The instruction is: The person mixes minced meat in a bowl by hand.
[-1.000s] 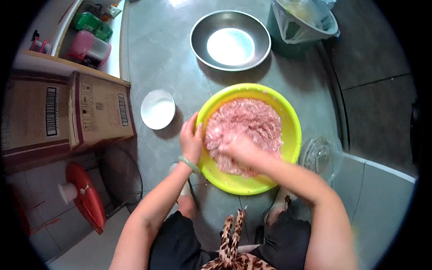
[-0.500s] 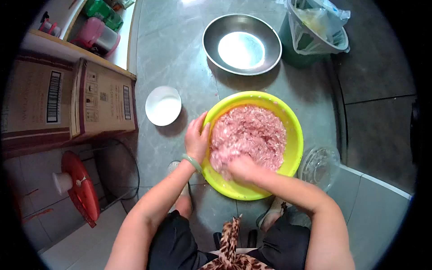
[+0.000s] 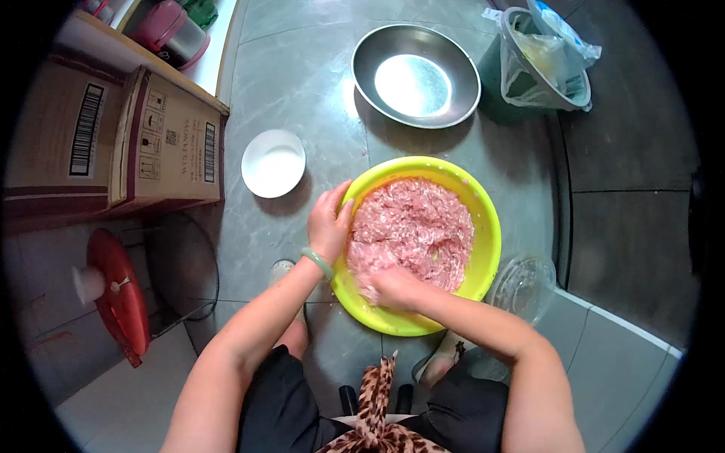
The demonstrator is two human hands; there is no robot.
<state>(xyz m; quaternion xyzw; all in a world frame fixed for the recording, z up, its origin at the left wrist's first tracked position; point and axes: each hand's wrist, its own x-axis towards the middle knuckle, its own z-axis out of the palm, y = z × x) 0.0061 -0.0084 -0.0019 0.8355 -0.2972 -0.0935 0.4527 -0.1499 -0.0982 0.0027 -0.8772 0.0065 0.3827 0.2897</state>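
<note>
A yellow-green basin (image 3: pixel 491 226) on the grey floor holds a mass of pink minced meat (image 3: pixel 423 219). My left hand (image 3: pixel 328 226), with a pale green bangle at the wrist, grips the basin's left rim, thumb and fingers wrapped on it. My right hand (image 3: pixel 393 288) is pressed into the lower left part of the meat; its fingers are closed and partly buried. A white bowl (image 3: pixel 273 163) stands on the floor to the upper left of the basin. Above the basin lies a wide metal pan (image 3: pixel 417 75).
A lined bin (image 3: pixel 529 75) stands at the upper right. Clear plastic container (image 3: pixel 525 287) sits right of the basin. Cardboard boxes (image 3: pixel 170 143) and a red round object (image 3: pixel 121 294) are at the left. My feet are below the basin.
My right hand has shifted slightly left and down within the meat, whose surface has changed shape. My left hand stays on the rim. The camera view has turned a little.
</note>
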